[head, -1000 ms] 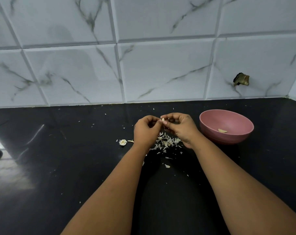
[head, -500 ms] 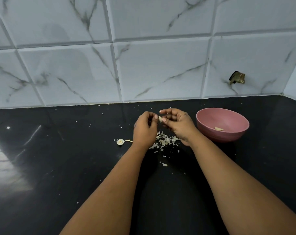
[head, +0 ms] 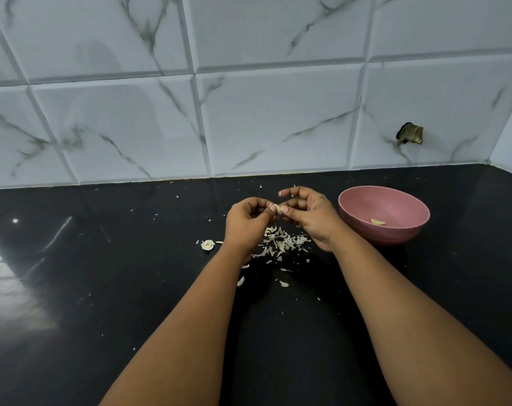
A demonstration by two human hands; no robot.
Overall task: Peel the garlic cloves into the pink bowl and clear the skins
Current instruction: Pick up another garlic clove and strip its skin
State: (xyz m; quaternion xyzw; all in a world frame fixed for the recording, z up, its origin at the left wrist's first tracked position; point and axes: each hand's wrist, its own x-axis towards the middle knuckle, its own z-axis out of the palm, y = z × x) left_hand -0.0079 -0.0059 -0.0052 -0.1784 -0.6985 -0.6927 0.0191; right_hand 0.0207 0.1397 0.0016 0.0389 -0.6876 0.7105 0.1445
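Observation:
A small pale garlic clove [head: 278, 208] is held between both hands above the black counter. My left hand [head: 247, 224] pinches it from the left with curled fingers. My right hand [head: 309, 215] pinches it from the right with thumb and a finger, the forefinger lifted above. Under the hands lies a heap of garlic skins [head: 284, 243]. The pink bowl [head: 395, 230] stands just right of my right hand, with one peeled clove [head: 378, 222] inside. A garlic root stub [head: 207, 244] lies left of my left wrist.
The black counter [head: 102, 288] carries scattered skin flakes around the heap and toward the marble-tiled wall [head: 249, 112] behind. A dark hole with a metal stub [head: 410, 133] sits in the wall above the bowl. A side wall closes the far right corner.
My right hand's fingers have spread a little, with the forefinger lifted off the clove. The hands stay in the same spot above the skin heap.

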